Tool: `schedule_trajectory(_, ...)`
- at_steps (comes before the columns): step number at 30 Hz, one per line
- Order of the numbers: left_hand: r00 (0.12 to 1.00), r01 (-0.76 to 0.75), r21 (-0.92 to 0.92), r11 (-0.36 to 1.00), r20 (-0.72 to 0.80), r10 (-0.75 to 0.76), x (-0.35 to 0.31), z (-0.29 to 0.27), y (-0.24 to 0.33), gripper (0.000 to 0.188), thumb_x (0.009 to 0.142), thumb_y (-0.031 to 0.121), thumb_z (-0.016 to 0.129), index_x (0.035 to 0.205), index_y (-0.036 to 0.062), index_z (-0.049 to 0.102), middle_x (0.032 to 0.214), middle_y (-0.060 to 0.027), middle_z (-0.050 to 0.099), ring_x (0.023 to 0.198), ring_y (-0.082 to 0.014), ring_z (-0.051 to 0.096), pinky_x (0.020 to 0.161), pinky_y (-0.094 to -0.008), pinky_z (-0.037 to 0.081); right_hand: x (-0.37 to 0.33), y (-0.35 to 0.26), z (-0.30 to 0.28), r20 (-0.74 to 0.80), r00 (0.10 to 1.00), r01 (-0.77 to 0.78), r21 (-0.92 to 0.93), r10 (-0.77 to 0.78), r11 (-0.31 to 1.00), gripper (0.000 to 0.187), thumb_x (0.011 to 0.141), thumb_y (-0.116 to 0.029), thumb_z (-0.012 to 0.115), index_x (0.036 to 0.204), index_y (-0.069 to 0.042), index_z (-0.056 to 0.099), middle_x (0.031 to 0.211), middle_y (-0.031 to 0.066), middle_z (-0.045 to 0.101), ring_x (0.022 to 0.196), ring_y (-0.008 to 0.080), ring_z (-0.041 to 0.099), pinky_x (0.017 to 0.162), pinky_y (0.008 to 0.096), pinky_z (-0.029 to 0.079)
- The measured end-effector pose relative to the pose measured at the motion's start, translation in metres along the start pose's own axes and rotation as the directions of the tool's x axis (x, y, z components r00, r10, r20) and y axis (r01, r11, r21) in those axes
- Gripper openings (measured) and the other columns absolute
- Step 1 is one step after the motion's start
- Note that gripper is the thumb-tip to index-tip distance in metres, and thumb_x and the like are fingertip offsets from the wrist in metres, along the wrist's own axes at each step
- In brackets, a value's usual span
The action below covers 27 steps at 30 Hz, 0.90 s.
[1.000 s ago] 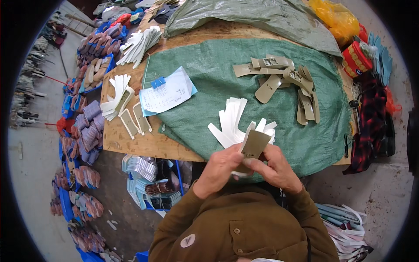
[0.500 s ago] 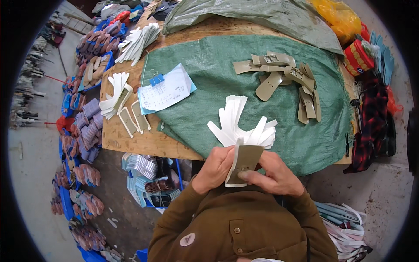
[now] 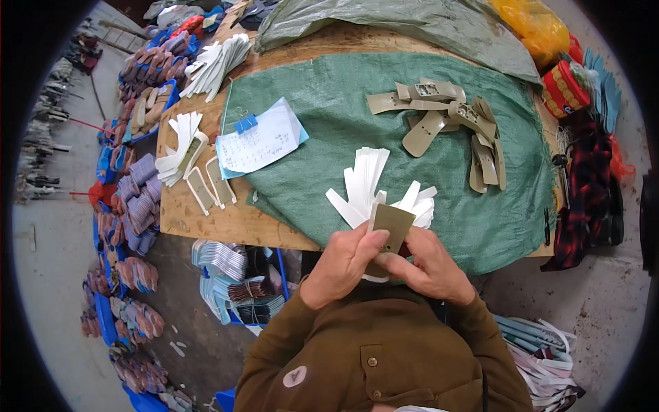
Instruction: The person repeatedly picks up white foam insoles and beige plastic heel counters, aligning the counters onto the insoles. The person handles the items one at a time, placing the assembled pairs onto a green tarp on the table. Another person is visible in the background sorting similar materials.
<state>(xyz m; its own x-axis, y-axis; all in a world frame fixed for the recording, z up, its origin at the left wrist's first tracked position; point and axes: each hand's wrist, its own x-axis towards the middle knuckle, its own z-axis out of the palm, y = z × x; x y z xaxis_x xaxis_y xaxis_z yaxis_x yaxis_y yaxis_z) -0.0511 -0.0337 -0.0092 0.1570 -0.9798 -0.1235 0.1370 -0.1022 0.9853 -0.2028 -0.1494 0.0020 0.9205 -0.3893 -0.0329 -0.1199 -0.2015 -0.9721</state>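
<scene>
Two hands, left and right, curl closed around a flat, white-edged tan board at the wooden surface's near edge. It partly hides thin white strips fanned over wrinkled green woven sheeting; farther right, curved, perforated tan boards overlap; leftward lies clipped paper.

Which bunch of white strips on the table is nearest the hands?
The fanned bunch on the green sheet, just beyond the left hand and right hand. The other two bunches lie farther left, on bare wood.
</scene>
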Motion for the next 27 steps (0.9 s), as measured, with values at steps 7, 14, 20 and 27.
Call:
schedule_trajectory(7, 0.987, -0.134, 0.136, 0.981, 0.108, 0.120, 0.005, -0.004, -0.007, 0.042, 0.096, 0.008, 0.053, 0.136, -0.0001, 0.048, 0.134, -0.0182, 0.054, 0.117, -0.0246, 0.056, 0.097, -0.0319, 0.045, -0.002, 0.005, 0.003, -0.046, 0.974, 0.199, -0.287, -0.221, 0.937, 0.033, 0.082, 0.000, 0.061, 0.114, 0.002, 0.054, 0.095, 0.0189, 0.060, 0.081, 0.0372, 0.060, 0.072, 0.0417, 0.050)
schedule_trajectory(14, 0.846, -0.380, 0.631, 0.677, -0.059, 0.530, 0.006, -0.017, -0.006, 0.052, 0.083, -0.004, 0.060, 0.132, 0.0099, 0.056, 0.141, -0.0235, 0.047, 0.109, -0.0338, 0.063, 0.088, -0.0371, 0.053, 0.008, 0.002, 0.008, -0.265, 0.915, 0.280, -0.126, -0.304, 0.952, 0.047, 0.085, 0.001, 0.058, 0.131, 0.002, 0.046, 0.125, 0.0201, 0.049, 0.097, 0.0307, 0.063, 0.084, 0.0345, 0.051)
schedule_trajectory(20, 0.759, -0.515, 0.589, 0.623, -0.024, 0.651, -0.005, -0.017, -0.023, 0.045, 0.087, -0.004, 0.056, 0.130, 0.0104, 0.057, 0.141, -0.0285, 0.044, 0.103, -0.0330, 0.066, 0.085, -0.0358, 0.056, 0.018, 0.035, 0.012, -0.018, 0.978, -0.171, 0.503, 0.208, 0.847, 0.024, 0.097, -0.015, 0.058, 0.110, 0.004, 0.065, 0.095, 0.0059, 0.066, 0.089, 0.0085, 0.058, 0.077, 0.0251, 0.048)
schedule_trajectory(27, 0.791, -0.437, 0.665, 0.606, -0.036, 0.611, -0.016, -0.016, -0.029, 0.047, 0.088, -0.003, 0.056, 0.133, 0.0088, 0.053, 0.140, -0.0293, 0.045, 0.101, -0.0323, 0.067, 0.082, -0.0353, 0.056, 0.022, 0.027, 0.034, -0.364, 0.929, 0.065, 0.324, 0.061, 0.944, 0.016, 0.094, -0.009, 0.060, 0.100, 0.004, 0.068, 0.080, 0.0048, 0.069, 0.074, 0.0084, 0.061, 0.066, 0.0248, 0.049)
